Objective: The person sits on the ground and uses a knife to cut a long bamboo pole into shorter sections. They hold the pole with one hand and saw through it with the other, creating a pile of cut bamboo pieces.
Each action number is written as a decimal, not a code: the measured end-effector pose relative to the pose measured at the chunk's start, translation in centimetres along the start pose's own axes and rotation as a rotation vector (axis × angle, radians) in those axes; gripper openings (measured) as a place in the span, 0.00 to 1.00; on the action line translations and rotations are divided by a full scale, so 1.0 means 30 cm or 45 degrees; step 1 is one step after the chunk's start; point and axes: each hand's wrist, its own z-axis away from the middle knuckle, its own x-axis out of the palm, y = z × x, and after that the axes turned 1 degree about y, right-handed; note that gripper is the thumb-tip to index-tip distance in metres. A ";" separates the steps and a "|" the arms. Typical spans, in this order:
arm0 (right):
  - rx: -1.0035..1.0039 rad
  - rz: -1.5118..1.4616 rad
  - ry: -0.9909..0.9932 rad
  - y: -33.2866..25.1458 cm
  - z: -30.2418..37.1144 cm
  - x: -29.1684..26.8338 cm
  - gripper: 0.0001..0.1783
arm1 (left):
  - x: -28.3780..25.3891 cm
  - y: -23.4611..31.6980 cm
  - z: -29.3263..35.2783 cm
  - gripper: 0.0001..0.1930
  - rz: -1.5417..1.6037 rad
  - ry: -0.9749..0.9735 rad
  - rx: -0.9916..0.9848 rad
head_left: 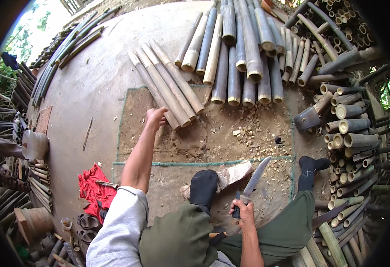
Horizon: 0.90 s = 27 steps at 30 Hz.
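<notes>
Fingers of left hand (156, 117) half curled at near end of leftmost long brown bamboo pole (152, 89); whether they grip or only touch, not possible to say. Pole lies with three similar brown bamboo poles (179, 80), side by side, near ends on brown green-edged mat (135, 133), probably placed together for easy reach. Fingers of right hand (245, 212) wrapped around dark-handled broad steel knife (257, 175); blade points forward, perhaps so edge is clear of legs in olive-green trousers (177, 231).

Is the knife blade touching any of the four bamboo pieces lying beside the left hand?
Apart. The head view shows it: between the knife blade and the four bamboo pieces, a wide stretch of the green-edged mat is visible.
</notes>
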 end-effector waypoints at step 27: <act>-0.504 0.752 0.236 -0.014 0.011 -0.043 0.23 | 0.198 0.062 0.435 0.14 1.227 -0.418 -0.058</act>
